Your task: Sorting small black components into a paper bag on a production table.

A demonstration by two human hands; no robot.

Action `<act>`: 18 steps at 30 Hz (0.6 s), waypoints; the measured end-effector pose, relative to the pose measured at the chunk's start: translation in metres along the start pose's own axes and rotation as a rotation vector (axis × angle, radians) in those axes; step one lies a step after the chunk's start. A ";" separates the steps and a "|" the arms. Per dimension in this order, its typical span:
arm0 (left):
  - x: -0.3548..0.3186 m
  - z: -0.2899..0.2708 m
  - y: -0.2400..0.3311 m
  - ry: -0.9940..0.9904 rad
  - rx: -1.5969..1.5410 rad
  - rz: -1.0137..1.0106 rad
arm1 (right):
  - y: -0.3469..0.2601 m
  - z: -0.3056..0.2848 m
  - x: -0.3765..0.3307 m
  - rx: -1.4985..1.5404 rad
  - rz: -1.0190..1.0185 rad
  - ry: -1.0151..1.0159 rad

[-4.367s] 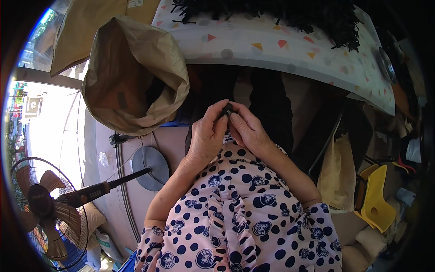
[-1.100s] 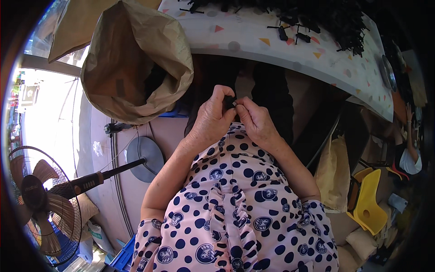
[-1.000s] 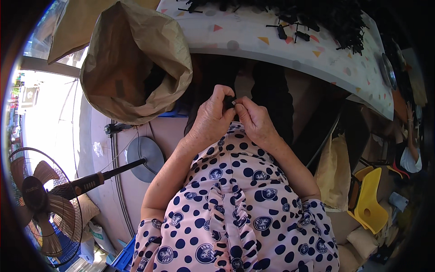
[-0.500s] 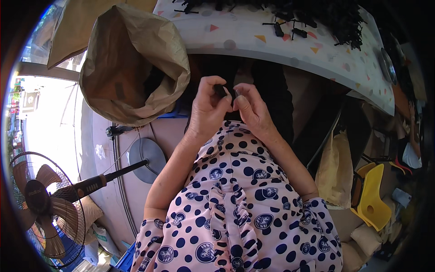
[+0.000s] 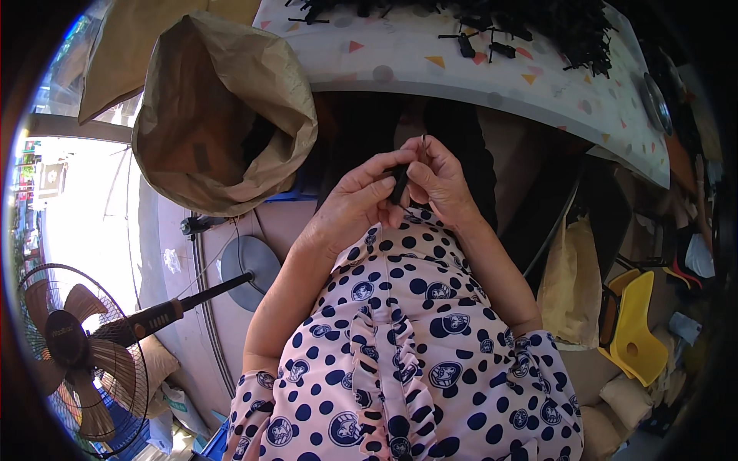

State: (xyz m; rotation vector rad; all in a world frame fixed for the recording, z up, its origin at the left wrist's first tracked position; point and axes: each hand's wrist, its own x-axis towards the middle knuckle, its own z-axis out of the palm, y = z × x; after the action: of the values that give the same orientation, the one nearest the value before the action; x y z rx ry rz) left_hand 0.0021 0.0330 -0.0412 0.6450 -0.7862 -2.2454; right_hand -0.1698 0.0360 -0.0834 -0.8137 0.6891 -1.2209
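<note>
My left hand (image 5: 355, 198) is closed around a small black part (image 5: 399, 184), likely plastic, in front of my waist. Beside it, my right hand (image 5: 443, 187) is closed in a pinch at the part's upper end. A thin dark tip shows above the right fingertips, too small to name. Both hands meet over my lap, below the near edge of the table (image 5: 369, 54). On that table lies a large heap of similar black parts (image 5: 553, 31), with several loose ones at its near side.
A wide-mouthed brown paper sack (image 5: 284, 84) stands left of my hands. A standing fan (image 5: 69, 338) is at lower left, its round base (image 5: 254, 269) on the floor. To the right are a tan sack (image 5: 569, 284) and a yellow chair (image 5: 642, 330).
The black part has come into clearer view between my hands, tilted. My left hand has turned and shifted right and down; my right hand has moved slightly right.
</note>
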 end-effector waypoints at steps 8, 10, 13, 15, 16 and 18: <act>0.006 -0.007 -0.003 0.207 -0.025 0.128 | -0.007 0.000 -0.008 0.020 -0.065 -0.038; 0.006 -0.004 -0.005 0.211 0.040 0.123 | 0.000 0.001 -0.007 -0.308 -0.327 -0.162; 0.004 0.000 -0.005 0.187 0.124 0.102 | -0.002 0.003 -0.008 -0.175 -0.169 -0.030; 0.003 0.001 -0.005 0.157 0.143 0.084 | -0.007 -0.001 -0.008 -0.106 -0.046 -0.028; 0.002 0.001 -0.006 0.118 0.172 0.075 | -0.009 -0.002 -0.008 -0.036 0.079 -0.026; 0.002 0.002 -0.006 0.078 0.202 0.065 | -0.010 -0.003 -0.010 -0.005 0.129 -0.026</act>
State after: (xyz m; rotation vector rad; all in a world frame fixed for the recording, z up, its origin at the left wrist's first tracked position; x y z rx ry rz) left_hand -0.0030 0.0361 -0.0445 0.7854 -0.9881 -2.0857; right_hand -0.1795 0.0441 -0.0762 -0.7761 0.7125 -1.0909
